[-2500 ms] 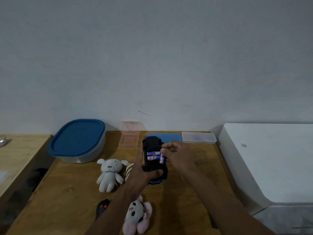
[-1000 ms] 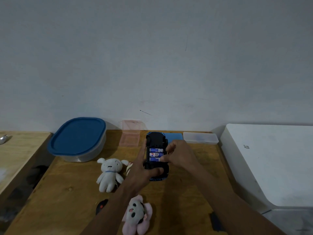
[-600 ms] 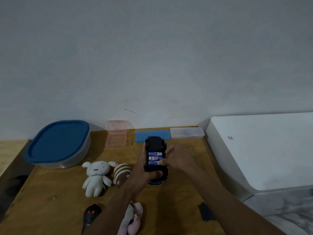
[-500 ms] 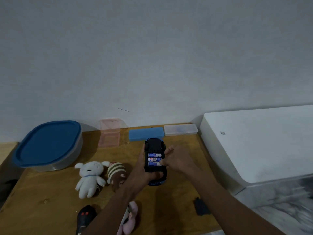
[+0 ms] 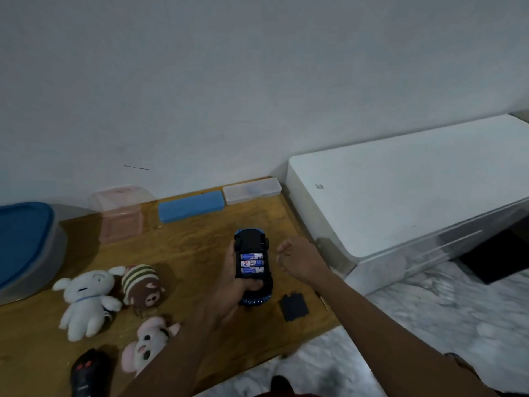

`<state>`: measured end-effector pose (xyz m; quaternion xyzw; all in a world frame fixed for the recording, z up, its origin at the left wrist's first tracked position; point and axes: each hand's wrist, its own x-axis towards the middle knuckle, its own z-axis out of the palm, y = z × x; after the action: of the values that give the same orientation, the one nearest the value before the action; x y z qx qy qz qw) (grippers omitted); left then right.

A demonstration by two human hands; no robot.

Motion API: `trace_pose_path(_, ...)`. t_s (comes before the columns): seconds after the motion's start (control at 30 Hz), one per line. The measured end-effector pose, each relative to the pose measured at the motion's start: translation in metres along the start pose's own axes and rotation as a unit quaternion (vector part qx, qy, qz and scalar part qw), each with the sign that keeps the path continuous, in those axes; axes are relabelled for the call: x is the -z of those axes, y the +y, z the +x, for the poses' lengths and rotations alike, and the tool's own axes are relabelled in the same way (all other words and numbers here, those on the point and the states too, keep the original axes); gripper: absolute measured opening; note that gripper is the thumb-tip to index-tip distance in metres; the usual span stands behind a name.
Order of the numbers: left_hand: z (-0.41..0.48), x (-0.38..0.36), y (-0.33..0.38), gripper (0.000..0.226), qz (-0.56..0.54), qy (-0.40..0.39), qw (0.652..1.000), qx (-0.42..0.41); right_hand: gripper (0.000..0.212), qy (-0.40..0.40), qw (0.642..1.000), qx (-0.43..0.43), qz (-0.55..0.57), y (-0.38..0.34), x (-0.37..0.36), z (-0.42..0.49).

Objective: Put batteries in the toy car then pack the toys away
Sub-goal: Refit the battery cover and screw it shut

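Note:
My left hand [image 5: 229,285] holds the blue toy car [image 5: 252,247] upside down above the wooden table [image 5: 189,253]. Its black underside faces up with three batteries [image 5: 252,263] lying in the uncovered compartment. My right hand [image 5: 300,259] hovers just right of the car, fingers loosely curled, holding nothing. The black battery cover [image 5: 294,306] lies on the table below that hand. Left of the car lie a white plush [image 5: 84,299], a brown striped plush [image 5: 141,285] and a pink plush [image 5: 148,342].
A black remote [image 5: 86,373] sits at the front left. A blue-lidded tub [image 5: 25,242] stands at the left, with a pink box [image 5: 120,219], a blue case [image 5: 190,206] and a clear case [image 5: 252,190] along the wall. A white appliance [image 5: 400,190] flanks the table's right edge.
My right hand pressed the last battery into the car, then drew away to the right. The view has swung right and down, showing the battery cover on the table.

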<state>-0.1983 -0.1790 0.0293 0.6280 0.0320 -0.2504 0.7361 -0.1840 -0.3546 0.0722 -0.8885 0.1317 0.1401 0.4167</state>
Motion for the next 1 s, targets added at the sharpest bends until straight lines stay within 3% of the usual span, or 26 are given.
trace_pose_path(0.2,-0.005,-0.004,-0.021,0.101,0.004,0.034,0.999,0.028,0.016,-0.066,0.985,0.022,-0.158,0.055,-0.004,-0.003)
trace_pose_path(0.3,-0.008,-0.007,-0.024,0.105,-0.009,0.035,0.998,0.044,0.032,-0.077,0.962,0.055,-0.257,0.072,-0.011,-0.009)
trace_pose_path(0.53,-0.02,-0.013,-0.032,0.103,-0.014,0.046,0.997,0.064,0.061,-0.102,0.935,0.115,-0.318,0.096,-0.025,-0.015)
trace_pose_path(1.0,-0.024,-0.012,-0.041,0.109,-0.031,0.056,0.994,0.085,0.045,-0.072,0.944,0.104,-0.305,0.108,-0.026,-0.011)
